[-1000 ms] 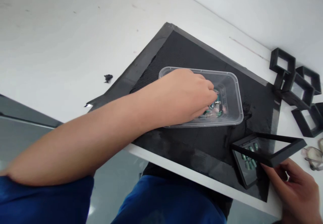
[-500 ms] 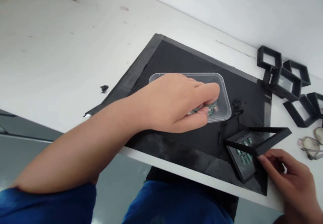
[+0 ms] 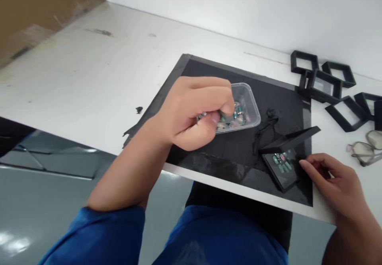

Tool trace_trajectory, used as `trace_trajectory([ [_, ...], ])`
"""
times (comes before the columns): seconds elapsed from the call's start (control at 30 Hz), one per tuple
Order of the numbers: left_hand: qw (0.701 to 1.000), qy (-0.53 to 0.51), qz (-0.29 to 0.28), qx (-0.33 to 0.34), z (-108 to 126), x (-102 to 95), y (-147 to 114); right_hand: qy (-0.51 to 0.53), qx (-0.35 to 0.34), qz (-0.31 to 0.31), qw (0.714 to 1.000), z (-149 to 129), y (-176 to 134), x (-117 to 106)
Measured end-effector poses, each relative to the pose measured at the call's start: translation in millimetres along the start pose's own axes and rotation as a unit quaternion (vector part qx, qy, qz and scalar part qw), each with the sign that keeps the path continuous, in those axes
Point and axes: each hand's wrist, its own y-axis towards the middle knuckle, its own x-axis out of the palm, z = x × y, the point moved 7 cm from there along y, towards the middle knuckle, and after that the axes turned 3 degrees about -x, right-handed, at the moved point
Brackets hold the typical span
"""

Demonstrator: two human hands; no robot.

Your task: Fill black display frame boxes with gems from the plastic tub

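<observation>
On a white table (image 3: 71, 78) against a white wall (image 3: 238, 10), a black mat (image 3: 209, 157), with black frames (image 3: 312, 88) at far right. Under the left hand (image 3: 203, 113), a clear tub (image 3: 254, 112) of small shiny bits (image 3: 239, 115); just beside the right hand (image 3: 334, 179), a black case (image 3: 276, 175) with raised lid (image 3: 288, 139) over green pieces (image 3: 282, 164). Pinched at left around a small green piece (image 3: 222, 116); loosely curled, holding nothing, at right.

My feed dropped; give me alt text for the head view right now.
A person's curled left hand partly hides a clear plastic container of small shiny pieces on a black mat. The right hand is beside an open black case with green oblong pieces. Black frames and glasses are on the white table to the right.
</observation>
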Motion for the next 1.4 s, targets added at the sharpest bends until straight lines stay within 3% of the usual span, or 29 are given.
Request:
trace_trajectory([
  [0.07, 0.996, -0.005, 0.077, 0.039, 8.8, -3.3, -2.0, 0.019, -0.007, 0.003, 1.0, -0.7, 0.8, 1.3],
  [0.2, 0.986, -0.045, 0.162, 0.014, 32.2, 4.3, 2.3, 0.064, -0.012, 0.042, 0.997, 2.5, -0.2, -1.6],
  [0.3, 0.965, -0.063, 0.254, 0.016, 60.5, 12.4, 8.7, 0.136, -0.026, 0.126, 0.982, 7.2, -5.6, -14.5],
  [0.4, 0.938, -0.029, 0.343, 0.042, 88.4, 24.1, 11.9, 0.252, -0.066, 0.204, 0.944, 6.7, -18.6, -28.2],
  [0.5, 0.94, -0.009, 0.34, 0.028, 99.9, 44.4, 17.3, 0.342, -0.097, 0.212, 0.91, -4.3, -38.6, -30.6],
  [0.6, 0.937, 0.036, 0.339, 0.076, 111.9, 62.4, 15.3, 0.387, -0.12, 0.172, 0.898, -26.1, -63.9, -23.7],
  [0.77, 0.954, 0.101, 0.255, 0.121, 130.4, 93.2, 15.4, 0.411, -0.166, 0.088, 0.892, -65.1, -97.2, -9.9],
  [1.03, 0.969, 0.025, 0.225, 0.094, 162.6, 109.4, 14.9, 0.412, -0.313, 0.005, 0.856, -97.2, -114.2, -4.2],
  [1.3, 0.965, -0.02, 0.207, 0.158, 188.2, 112.5, 21.1, 0.437, -0.322, 0.048, 0.839, -101.3, -138.7, -12.0],
  [1.4, 0.959, -0.03, 0.234, 0.156, 193.8, 111.9, 17.8, 0.447, -0.312, 0.076, 0.835, -102.2, -146.3, -14.0],
])
